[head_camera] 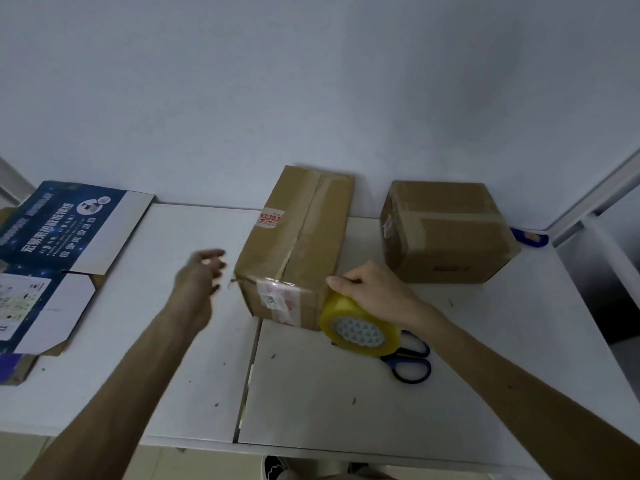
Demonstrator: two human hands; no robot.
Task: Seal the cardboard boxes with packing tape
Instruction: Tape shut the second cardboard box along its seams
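The right hand (pixel 374 289) curls over the yellow tape roll (pixel 358 332), gripping it at the near right corner of the middle box (pixel 298 244) on the white table (pixel 346 410). The left hand (pixel 201 275), blurred, hangs just left of that box, fingers loosely bent, holding nothing. Blue scissors (pixel 412 365) lie beside the roll. A 2nd box (pixel 446 233) stands far right, and a flattened blue carton (pixel 65 230) lies left.

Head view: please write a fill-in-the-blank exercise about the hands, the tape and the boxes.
1. The roll of tape in the right hand is ____.
2. The scissors on the table have ____ handles.
3. The left hand holds ____.
4. The far box stands to the ____ of the near box.
Missing words: yellow; blue; nothing; right.
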